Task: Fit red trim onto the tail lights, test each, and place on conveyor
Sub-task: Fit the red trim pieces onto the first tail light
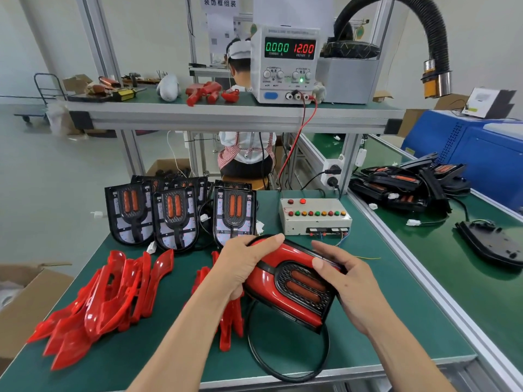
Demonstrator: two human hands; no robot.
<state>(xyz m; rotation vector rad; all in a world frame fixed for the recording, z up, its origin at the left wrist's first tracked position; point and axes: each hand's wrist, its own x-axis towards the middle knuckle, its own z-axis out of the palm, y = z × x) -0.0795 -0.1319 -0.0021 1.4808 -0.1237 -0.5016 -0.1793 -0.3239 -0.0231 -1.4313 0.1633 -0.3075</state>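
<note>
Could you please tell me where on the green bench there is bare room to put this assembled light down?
Bare green mat lies right of the red-trimmed tail light, between the grey button test box and the front edge. The left is crowded: loose red trim pieces and upright untrimmed black tail lights.

Glossy red trim (263, 281) frames a black mesh-patterned tail light (304, 287) on green matting (368, 329).

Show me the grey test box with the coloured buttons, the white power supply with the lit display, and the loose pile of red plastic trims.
Grey test box with coloured buttons (315, 222), head view, bare top face.
White power supply (284, 93), head view, lower front panel.
Loose pile of red plastic trims (104, 301), head view, middle of the heap.
</note>
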